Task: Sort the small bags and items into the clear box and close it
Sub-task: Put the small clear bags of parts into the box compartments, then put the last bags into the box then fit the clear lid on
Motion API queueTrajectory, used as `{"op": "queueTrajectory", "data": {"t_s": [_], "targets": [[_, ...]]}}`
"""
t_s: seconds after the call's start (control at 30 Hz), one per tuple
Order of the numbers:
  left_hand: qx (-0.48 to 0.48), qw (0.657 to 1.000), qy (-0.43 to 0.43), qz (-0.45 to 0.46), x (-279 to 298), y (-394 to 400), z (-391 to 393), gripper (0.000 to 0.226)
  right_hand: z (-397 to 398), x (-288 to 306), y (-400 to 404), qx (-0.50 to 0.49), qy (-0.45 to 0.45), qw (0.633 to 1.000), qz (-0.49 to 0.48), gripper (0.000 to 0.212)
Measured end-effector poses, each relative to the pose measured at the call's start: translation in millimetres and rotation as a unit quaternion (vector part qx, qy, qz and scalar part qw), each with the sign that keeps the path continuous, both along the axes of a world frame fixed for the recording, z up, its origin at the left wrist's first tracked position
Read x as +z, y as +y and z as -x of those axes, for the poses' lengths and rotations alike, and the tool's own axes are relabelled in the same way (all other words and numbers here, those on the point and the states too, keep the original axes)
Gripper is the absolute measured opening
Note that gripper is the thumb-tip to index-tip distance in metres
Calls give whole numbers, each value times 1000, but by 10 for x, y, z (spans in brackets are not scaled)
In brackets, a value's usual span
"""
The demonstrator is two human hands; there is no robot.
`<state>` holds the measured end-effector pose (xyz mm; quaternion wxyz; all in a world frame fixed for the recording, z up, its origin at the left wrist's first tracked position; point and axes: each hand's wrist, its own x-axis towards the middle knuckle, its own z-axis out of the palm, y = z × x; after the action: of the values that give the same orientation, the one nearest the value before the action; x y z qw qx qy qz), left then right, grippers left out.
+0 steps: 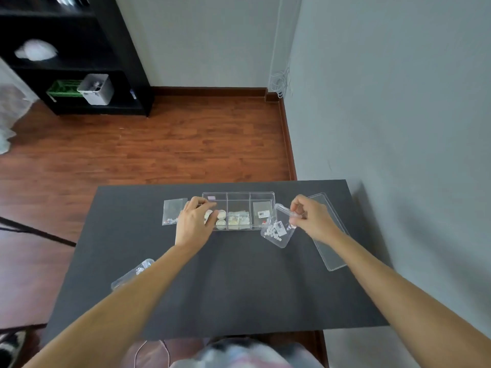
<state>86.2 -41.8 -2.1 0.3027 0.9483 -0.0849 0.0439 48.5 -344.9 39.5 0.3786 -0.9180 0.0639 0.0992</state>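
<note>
A clear box [238,195] with three compartments lies open on the dark table [225,282]. Pale round pieces fill its left compartment, small packets the middle, a grey labelled bag [261,211] the right. My left hand [193,224] rests over the box's left end, fingertips pinched on something small that I cannot make out. My right hand [309,216] pinches the top of a clear bag of white beads [277,232], which hangs just right of the box's front corner. The clear lid [328,235] lies flat to the right.
A small bag [173,213] lies left of the box. Another clear bag [132,273] sits near the table's left edge, partly hidden by my left forearm. A grey wall runs along the right. Wooden floor and a black shelf lie beyond the table.
</note>
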Motion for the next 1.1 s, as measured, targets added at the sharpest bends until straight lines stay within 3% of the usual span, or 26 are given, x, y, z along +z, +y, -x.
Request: {"op": "queueTrajectory", "data": {"t_s": [0.33, 0.5, 0.63, 0.73, 0.97, 1.1], "targets": [[117, 986, 102, -58, -74, 1022, 512, 24, -600, 98, 268, 19, -65, 995, 69, 22], [149, 952, 233, -133, -202, 1355, 814, 56, -689, -38, 403, 47, -44, 993, 99, 20], [159, 930, 292, -157, -279, 1498, 962, 80, -711, -152, 448, 60, -27, 992, 111, 21], [148, 923, 305, -184, -303, 1551, 982, 86, -726, -231, 460, 80, -28, 988, 129, 18], [150, 924, 317, -153, -300, 1556, 927, 77, -752, -391, 463, 124, -35, 976, 173, 19], [157, 934, 289, -138, -249, 1490, 856, 36, -729, -493, 458, 127, -29, 974, 185, 23]]}}
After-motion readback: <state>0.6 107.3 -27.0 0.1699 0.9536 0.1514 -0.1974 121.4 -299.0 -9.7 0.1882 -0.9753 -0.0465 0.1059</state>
